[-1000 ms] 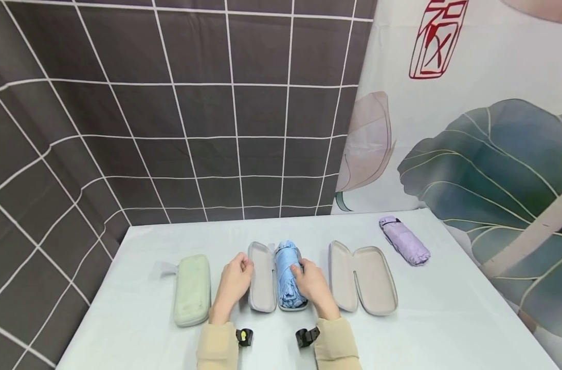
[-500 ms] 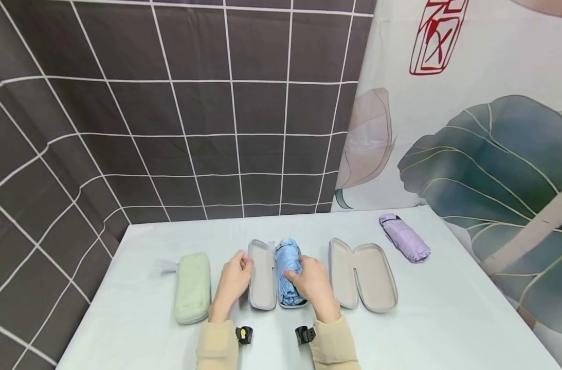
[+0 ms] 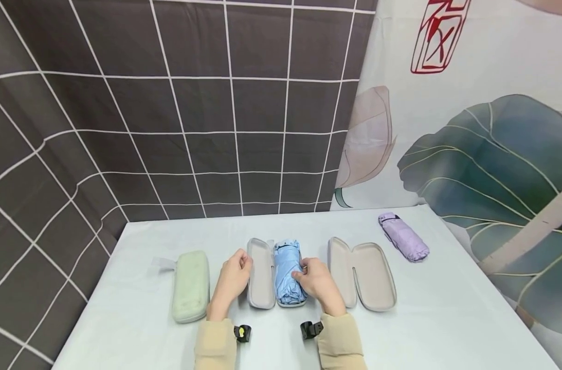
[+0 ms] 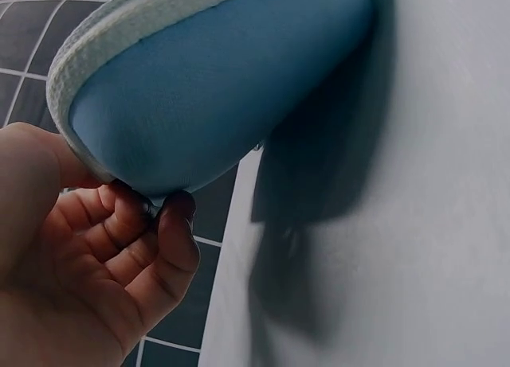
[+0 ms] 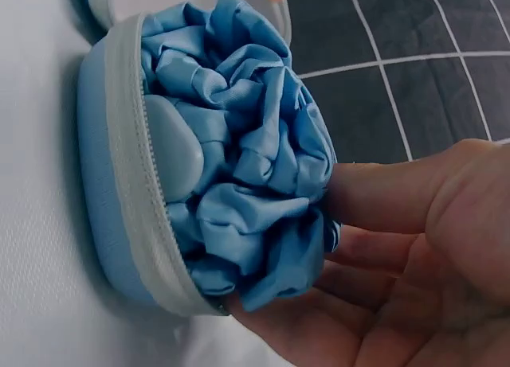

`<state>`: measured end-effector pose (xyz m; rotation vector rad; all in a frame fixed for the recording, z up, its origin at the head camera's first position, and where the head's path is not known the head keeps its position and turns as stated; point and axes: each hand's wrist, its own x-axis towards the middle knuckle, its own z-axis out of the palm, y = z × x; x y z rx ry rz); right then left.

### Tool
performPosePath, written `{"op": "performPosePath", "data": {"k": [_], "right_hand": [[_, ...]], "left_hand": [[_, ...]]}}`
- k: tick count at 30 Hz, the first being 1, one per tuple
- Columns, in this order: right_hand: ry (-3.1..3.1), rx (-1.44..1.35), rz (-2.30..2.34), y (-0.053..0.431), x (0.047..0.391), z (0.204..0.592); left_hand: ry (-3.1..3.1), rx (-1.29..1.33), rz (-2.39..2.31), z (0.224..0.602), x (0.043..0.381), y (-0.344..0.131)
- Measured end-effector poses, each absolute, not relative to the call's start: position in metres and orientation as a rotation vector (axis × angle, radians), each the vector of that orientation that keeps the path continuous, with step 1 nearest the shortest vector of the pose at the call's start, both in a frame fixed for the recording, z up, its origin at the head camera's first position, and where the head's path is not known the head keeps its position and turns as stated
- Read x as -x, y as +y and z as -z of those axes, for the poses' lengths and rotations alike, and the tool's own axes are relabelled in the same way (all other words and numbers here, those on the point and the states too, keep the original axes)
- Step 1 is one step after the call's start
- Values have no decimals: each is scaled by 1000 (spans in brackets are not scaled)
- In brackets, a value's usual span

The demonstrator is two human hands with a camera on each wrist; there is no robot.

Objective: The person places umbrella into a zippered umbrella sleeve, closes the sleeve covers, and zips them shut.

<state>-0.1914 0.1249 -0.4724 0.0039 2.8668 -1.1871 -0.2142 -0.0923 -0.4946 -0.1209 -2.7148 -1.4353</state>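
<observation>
A folded blue umbrella [image 3: 288, 272] lies in the right half of an open zip case, blue outside with a pale lining. My right hand [image 3: 316, 281] grips the umbrella near its lower end; in the right wrist view the thumb [image 5: 382, 193] presses its bunched fabric and the fingers reach under, beside the case's zipper edge [image 5: 135, 184]. Inside the case, a pale rounded end [image 5: 175, 148] shows next to the fabric. My left hand [image 3: 234, 275] holds the outer edge of the case's left half [image 3: 261, 275]. In the left wrist view its fingers are curled at the blue shell [image 4: 199, 96].
A closed green case [image 3: 191, 288] with a clear tag lies left of my left hand. Another open case [image 3: 373, 277] with beige lining lies to the right. A folded purple umbrella [image 3: 403, 237] rests near the back right corner of the white table [image 3: 447, 318].
My right thumb moved left over the umbrella, then the hand drew back slightly to the right and down. The left hand keeps its place at the case edge.
</observation>
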Motion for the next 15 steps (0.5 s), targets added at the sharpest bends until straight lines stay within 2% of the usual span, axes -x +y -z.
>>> {"op": "performPosePath", "data": {"k": [8, 15], "right_hand": [[2965, -13, 1097, 118, 189, 470], [2890, 44, 1302, 122, 193, 475]], "left_hand": [[-2714, 129, 1434, 492, 214, -94], [-2712, 157, 1423, 491, 214, -96]]}}
